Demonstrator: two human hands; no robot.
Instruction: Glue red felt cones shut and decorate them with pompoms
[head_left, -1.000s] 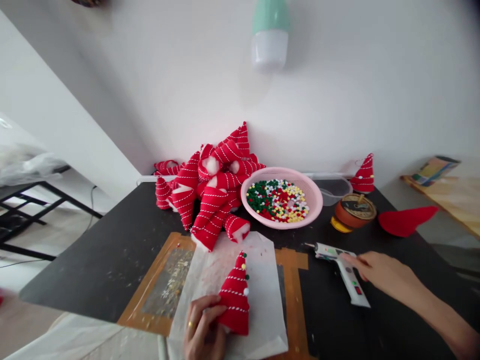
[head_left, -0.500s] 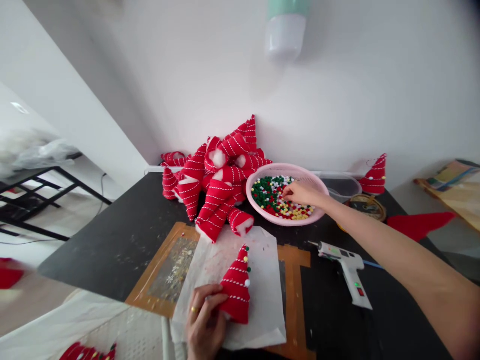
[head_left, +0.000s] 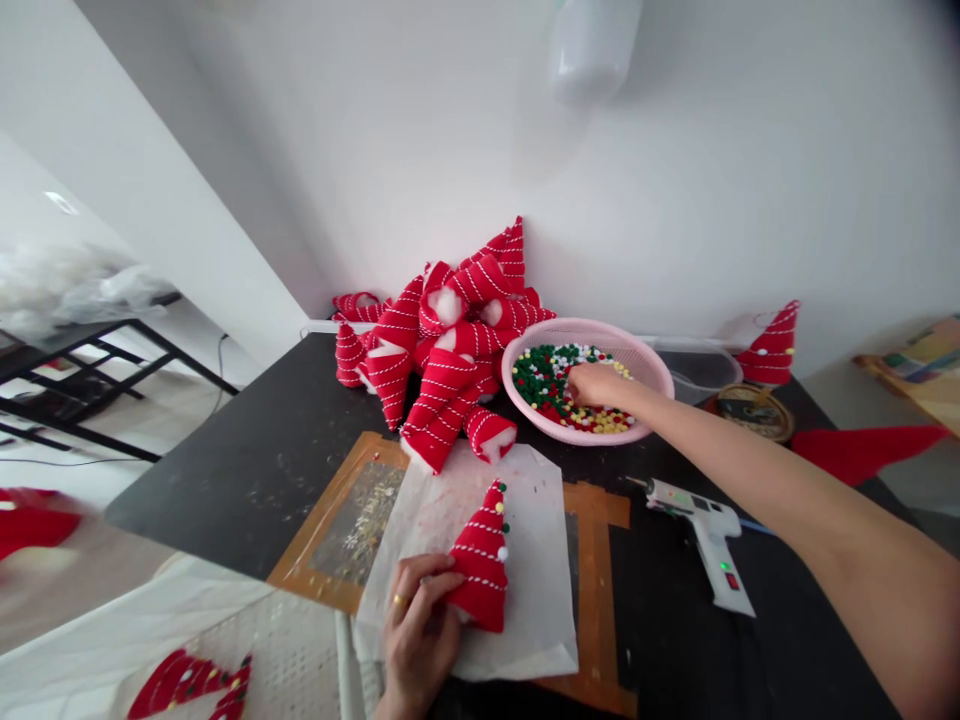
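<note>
Head view: my right hand [head_left: 596, 385] is off the glue gun [head_left: 705, 535], now bunched in the pompom basket [head_left: 585, 437], catch unclear; my left hand [head_left: 420, 640] grips the red cone [head_left: 480, 565] on the paper [head_left: 536, 600].

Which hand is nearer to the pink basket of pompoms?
Right. The right hand reaches into the pink basket; the left hand holds a red cone, apart from it.
</note>
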